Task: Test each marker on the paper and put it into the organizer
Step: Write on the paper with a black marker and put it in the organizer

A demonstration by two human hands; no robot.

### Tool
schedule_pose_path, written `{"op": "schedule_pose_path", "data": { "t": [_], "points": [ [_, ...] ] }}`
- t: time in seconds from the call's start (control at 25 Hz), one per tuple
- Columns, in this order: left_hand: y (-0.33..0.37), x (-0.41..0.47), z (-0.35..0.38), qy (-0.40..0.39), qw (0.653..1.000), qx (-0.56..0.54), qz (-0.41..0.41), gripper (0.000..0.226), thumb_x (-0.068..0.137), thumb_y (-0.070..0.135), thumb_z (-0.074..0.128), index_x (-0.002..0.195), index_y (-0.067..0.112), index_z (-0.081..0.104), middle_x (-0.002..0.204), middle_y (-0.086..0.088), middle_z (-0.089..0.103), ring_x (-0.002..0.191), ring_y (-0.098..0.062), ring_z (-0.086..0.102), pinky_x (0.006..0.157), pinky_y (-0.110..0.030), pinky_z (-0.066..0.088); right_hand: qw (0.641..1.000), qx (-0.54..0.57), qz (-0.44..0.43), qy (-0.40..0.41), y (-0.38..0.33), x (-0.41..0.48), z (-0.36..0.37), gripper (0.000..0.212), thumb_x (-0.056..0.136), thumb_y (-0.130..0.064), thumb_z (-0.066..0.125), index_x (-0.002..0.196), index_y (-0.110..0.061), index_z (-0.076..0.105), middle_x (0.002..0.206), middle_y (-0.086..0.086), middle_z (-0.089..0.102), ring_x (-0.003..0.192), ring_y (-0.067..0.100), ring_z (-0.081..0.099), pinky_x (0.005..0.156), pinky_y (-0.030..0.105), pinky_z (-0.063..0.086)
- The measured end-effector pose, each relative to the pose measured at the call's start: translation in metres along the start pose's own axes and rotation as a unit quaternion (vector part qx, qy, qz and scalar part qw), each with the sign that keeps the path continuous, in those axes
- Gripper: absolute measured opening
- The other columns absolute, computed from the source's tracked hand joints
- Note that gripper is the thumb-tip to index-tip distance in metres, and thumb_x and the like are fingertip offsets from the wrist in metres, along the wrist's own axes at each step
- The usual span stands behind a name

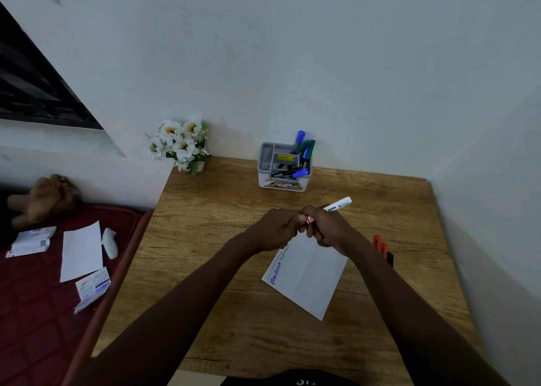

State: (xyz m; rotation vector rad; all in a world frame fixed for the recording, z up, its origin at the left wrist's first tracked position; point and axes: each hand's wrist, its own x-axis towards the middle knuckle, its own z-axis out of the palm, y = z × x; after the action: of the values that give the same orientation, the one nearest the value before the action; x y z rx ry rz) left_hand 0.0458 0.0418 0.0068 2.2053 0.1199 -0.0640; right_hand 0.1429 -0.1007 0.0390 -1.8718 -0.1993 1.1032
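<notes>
A white whiteboard marker (pixel 336 205) with a red band is held above the table's middle. My right hand (pixel 325 229) grips its barrel, and my left hand (pixel 278 229) grips its near end, where the cap is hidden by my fingers. Below the hands lies a white paper sheet (pixel 307 274) with blue writing along its left edge. A grey and white organizer (pixel 284 166) stands at the back of the table and holds several blue, green and black markers. Two or three red and black markers (pixel 383 249) lie on the table to the right of my right forearm.
The wooden table (pixel 234 312) meets walls at the back and right. A pot of white artificial flowers (pixel 181 145) stands at its back left corner. Left of the table, a red mattress (pixel 35 312) carries papers, small booklets and a white object; a person's feet (pixel 44 198) rest there.
</notes>
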Motion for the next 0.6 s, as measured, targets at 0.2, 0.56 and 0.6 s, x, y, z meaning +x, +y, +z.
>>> {"op": "schedule_pose_path", "data": {
  "t": [0.2,0.56,0.6],
  "points": [
    [0.008,-0.001,-0.017,-0.126,0.969,-0.188,-0.098,0.049,0.107,0.047,0.034,0.089,0.012,0.063,0.067,0.005,0.049,0.06,-0.008,0.048,0.057,-0.026,0.046,0.997,0.068,-0.005,-0.042,0.005,0.003,0.001,0.041,0.097,-0.022,0.053,0.065,-0.004,0.07,0.05,0.006,0.048,0.04,0.012,0.032,0.045,0.022,0.024],
    [-0.054,-0.026,-0.012,-0.008,0.985,0.012,-0.172,0.038,0.107,0.03,0.039,0.079,0.013,0.057,0.07,-0.001,0.054,0.061,-0.01,0.046,0.067,-0.032,0.039,0.986,0.096,-0.052,0.125,0.013,0.019,-0.061,0.032,0.096,-0.022,0.068,0.073,0.0,0.066,0.046,0.001,0.057,0.033,0.007,0.041,0.035,0.017,0.031],
    [-0.056,-0.023,-0.005,0.028,0.987,0.03,-0.157,0.039,0.106,0.029,0.041,0.074,0.015,0.056,0.069,-0.003,0.055,0.061,-0.011,0.046,0.066,-0.032,0.038,0.989,0.065,-0.058,0.12,0.017,0.023,-0.059,0.028,0.092,-0.024,0.073,0.078,-0.001,0.068,0.053,0.002,0.06,0.04,0.009,0.046,0.039,0.019,0.035]
  ]
}}
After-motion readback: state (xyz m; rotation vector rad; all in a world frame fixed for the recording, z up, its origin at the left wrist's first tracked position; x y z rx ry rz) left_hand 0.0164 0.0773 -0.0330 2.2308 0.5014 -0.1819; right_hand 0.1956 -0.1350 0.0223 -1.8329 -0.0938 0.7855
